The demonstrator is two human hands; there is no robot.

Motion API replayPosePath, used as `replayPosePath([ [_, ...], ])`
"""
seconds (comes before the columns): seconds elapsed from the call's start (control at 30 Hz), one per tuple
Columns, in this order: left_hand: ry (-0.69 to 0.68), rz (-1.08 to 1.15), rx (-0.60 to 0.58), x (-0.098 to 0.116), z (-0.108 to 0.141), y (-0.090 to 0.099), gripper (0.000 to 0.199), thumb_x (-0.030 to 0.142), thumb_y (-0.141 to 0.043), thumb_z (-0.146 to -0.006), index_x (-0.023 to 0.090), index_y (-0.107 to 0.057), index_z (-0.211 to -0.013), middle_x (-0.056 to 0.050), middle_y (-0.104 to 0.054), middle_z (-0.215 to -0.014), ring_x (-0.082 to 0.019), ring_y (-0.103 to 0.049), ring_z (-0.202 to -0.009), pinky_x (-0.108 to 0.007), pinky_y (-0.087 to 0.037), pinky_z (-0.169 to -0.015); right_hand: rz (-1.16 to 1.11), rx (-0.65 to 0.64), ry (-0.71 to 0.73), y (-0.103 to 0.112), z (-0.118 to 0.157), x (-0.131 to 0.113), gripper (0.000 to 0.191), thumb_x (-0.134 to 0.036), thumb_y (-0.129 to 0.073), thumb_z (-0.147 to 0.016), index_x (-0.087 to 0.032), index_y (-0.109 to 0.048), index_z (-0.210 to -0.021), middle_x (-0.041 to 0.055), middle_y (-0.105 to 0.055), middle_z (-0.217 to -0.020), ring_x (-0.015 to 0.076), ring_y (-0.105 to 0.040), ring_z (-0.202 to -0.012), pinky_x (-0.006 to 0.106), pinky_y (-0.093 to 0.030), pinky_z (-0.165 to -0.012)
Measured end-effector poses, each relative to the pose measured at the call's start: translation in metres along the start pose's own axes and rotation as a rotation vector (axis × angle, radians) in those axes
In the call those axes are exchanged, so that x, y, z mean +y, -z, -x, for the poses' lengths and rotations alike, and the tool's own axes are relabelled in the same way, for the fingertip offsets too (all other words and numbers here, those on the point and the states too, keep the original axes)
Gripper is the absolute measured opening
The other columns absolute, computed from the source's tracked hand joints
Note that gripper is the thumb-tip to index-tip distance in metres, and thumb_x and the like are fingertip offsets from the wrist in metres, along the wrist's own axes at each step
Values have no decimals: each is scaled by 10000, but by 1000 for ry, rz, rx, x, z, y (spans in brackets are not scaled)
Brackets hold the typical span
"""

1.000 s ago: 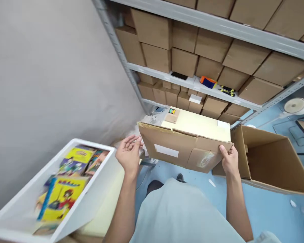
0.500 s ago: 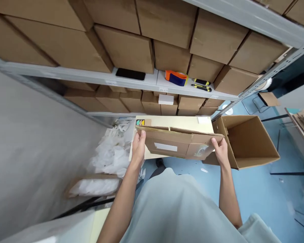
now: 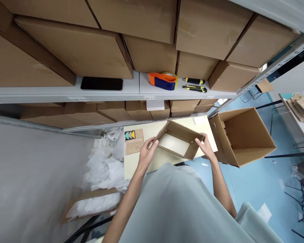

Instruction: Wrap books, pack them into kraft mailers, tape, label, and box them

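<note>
A brown cardboard box [image 3: 177, 156] stands squared out between my hands, its four walls up and its top facing me. Inside the walls a pale surface shows; I cannot tell whether it is the tabletop or a bottom. At its left corner my left hand [image 3: 147, 153] is closed on the wall, thumb on top. My right hand [image 3: 204, 145] pinches the right corner. Beneath lies a cream table [image 3: 133, 165]. On its left end rests a flat brown card piece [image 3: 134, 141] with a green and yellow print.
A big open carton [image 3: 250, 135] stands right of the table. Ahead, a metal shelf [image 3: 142, 98] carries closed boxes, a black phone [image 3: 101, 83], an orange and blue tape dispenser [image 3: 163, 81] and two cutters [image 3: 194, 85]. White plastic wrapping [image 3: 103, 168] is heaped at left.
The flattened cardboard has been opened out into a box shape and lowered over the table. Both hands have come closer together. The view has shifted, uncovering the printed card piece.
</note>
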State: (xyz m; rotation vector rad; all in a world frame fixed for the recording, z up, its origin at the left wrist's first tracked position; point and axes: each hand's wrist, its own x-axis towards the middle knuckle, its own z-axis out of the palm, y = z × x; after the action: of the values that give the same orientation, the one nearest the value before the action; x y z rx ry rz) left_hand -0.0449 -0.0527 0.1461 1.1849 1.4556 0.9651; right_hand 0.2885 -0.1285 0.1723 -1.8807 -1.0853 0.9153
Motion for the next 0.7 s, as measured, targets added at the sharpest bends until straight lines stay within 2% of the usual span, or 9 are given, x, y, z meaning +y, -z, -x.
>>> replayPosePath([
  [0.07, 49, -10, 16, 7, 6, -9, 382, 458, -720, -869, 221, -774, -1164, -116, -813, -1222, -280, -745, -1130, -407, -598, -1014, 64, -18, -14, 4, 1, 2, 916, -812, -671, -904, -199, -487, -1560, 215, -612, -1564, 322, -623, -1434, 487, -542, -1171],
  [0.13, 32, -117, 75, 16, 9, -14, 346, 420, -697, -843, 235, -783, -1123, -91, -820, -1167, -276, -746, -1075, -396, -590, -980, 197, -5, -63, 13, 10, 3, 952, -790, -676, -921, -178, -463, -1618, 231, -657, -1514, 350, -678, -1366, 479, -584, -1080],
  [0.2, -17, -285, 130, 27, 9, -15, 278, 432, -706, -842, 256, -798, -1036, -64, -824, -1061, -271, -747, -981, -382, -578, -924, 363, -20, -115, 23, 21, 3, 909, -735, -687, -944, -131, -506, -1598, 218, -788, -1234, 373, -777, -1122, 452, -608, -898],
  [0.27, -50, -427, 147, 39, 7, -14, 203, 450, -732, -853, 273, -799, -926, -44, -818, -954, -264, -739, -870, -364, -559, -833, 507, -85, -131, 32, 28, 0, 722, -616, -681, -980, -126, -603, -1505, 134, -808, -891, 358, -789, -865, 399, -556, -729],
  [0.3, -62, -480, 144, 44, 6, -14, 181, 451, -740, -861, 278, -793, -880, -38, -814, -917, -259, -732, -819, -356, -544, -783, 556, -118, -121, 36, 28, -3, 606, -535, -663, -997, -142, -640, -1457, 92, -780, -777, 343, -774, -783, 374, -516, -676],
  [0.37, -95, -571, 130, 55, 7, -15, 169, 434, -729, -884, 281, -779, -831, -31, -808, -890, -251, -720, -757, -346, -511, -714, 620, -151, -75, 41, 19, -11, 469, -382, -613, -1008, -168, -664, -1423, 49, -744, -694, 313, -747, -706, 344, -455, -635],
  [0.43, -142, -653, 110, 64, 15, -19, 187, 424, -693, -923, 275, -772, -844, -34, -805, -918, -243, -722, -743, -341, -488, -691, 664, -130, -9, 44, -2, -23, 467, -311, -559, -1019, -166, -648, -1454, 56, -757, -731, 297, -737, -706, 336, -436, -645],
  [0.57, -182, -746, 86, 69, 42, -35, 232, 426, -631, -988, 258, -773, -917, -43, -792, -947, -217, -708, -691, -332, -452, -660, 714, -68, 117, 42, -54, -51, 423, -315, -524, -1048, -175, -688, -1411, 100, -795, -865, 293, -742, -779, 341, -468, -711],
  [0.7, -176, -732, 112, 63, 62, -58, 272, 431, -597, -1034, 253, -802, -1027, -53, -803, -999, -205, -708, -682, -323, -459, -661, 695, -104, 187, 33, -86, -63, 435, -323, -477, -1098, -165, -674, -1452, 158, -792, -1137, 298, -757, -902, 368, -531, -821],
])
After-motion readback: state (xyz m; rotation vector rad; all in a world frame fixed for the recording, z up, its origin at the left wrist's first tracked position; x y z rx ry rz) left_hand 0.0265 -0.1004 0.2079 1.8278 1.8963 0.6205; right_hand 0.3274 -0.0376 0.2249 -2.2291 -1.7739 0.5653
